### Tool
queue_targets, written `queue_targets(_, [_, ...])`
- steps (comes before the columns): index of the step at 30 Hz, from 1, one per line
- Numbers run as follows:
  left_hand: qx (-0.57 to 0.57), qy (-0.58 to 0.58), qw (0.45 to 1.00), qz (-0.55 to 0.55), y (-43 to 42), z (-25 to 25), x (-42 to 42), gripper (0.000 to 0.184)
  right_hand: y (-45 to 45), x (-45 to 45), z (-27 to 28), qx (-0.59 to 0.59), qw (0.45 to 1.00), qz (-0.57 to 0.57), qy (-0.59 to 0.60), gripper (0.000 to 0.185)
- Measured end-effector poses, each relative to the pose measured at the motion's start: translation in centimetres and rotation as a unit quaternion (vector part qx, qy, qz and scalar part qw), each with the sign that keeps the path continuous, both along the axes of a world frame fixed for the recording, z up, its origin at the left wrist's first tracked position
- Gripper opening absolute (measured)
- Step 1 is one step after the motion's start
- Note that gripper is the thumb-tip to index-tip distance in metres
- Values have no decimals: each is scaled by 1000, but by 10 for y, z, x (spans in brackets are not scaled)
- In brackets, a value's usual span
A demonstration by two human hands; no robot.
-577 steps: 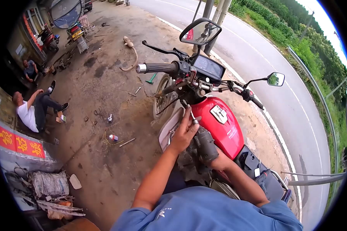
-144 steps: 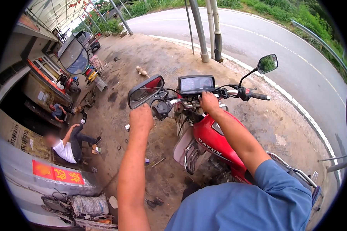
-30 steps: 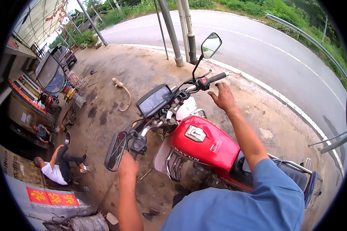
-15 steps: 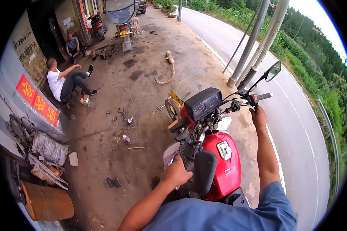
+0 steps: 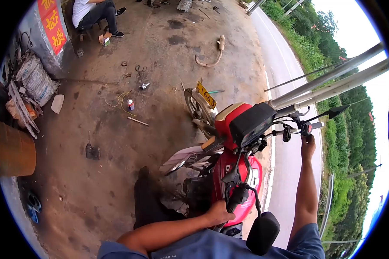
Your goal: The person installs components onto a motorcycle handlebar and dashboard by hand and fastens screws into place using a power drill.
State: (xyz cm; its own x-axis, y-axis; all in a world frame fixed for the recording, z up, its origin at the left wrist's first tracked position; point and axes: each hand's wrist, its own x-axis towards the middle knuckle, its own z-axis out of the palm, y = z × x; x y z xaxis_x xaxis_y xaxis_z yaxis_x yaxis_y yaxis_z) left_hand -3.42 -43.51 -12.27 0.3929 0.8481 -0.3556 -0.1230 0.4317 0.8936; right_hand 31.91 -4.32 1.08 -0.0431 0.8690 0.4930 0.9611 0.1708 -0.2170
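A red motorcycle [image 5: 218,170] stands in front of me, its handlebars turned to the left. My left hand [image 5: 220,213] is wrapped around the left handlebar grip [image 5: 237,196], beside a black mirror [image 5: 263,233]. At the other end of the bar, my right hand [image 5: 307,146] is closed at the right switch housing [image 5: 306,128] with its red button. The black rubber end of the right grip [image 5: 317,125] sticks out past that hand. The back of the dark instrument cluster [image 5: 253,125] and a yellow number plate [image 5: 206,95] show ahead.
A seated person [image 5: 97,13] is at the upper left near a small box [image 5: 104,39]. On the ground lie an exhaust pipe [image 5: 212,60], a spray can [image 5: 130,104], a metal bar [image 5: 137,121] and a drill-like tool [image 5: 91,151]. Metal poles [image 5: 333,80] stand by the road.
The handlebars have swung to the left; the left grip has come back toward me with my left hand. My right hand has moved outward with its end. My view has tilted and dropped.
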Motion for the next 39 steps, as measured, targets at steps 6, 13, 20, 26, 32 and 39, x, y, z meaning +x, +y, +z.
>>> queue_targets(6, [-121, -156, 980, -38, -6, -27, 28, 29, 22, 16, -7, -13, 996, 68, 58, 21])
queue_targets(13, [-161, -240, 954, -79, 0, -23, 14, 20, 12, -1, -9, -16, 994, -34, 101, 19])
queue_targets(20, [-138, -213, 963, -90, -7, -36, 34, 22, 8, -16, -14, 22, 979, -16, 202, 20])
queue_targets(26, [-165, -238, 951, -112, 13, -11, -14, 29, 9, -7, -16, -25, 978, -22, 207, 22])
queue_targets(32, [-182, -219, 945, -161, -1, -24, 17, 27, -2, -37, -20, 57, 979, -102, 166, 14])
queue_targets(39, [-178, -232, 947, -134, -8, -35, 16, 18, -11, -61, -5, 106, 985, -116, 67, 33])
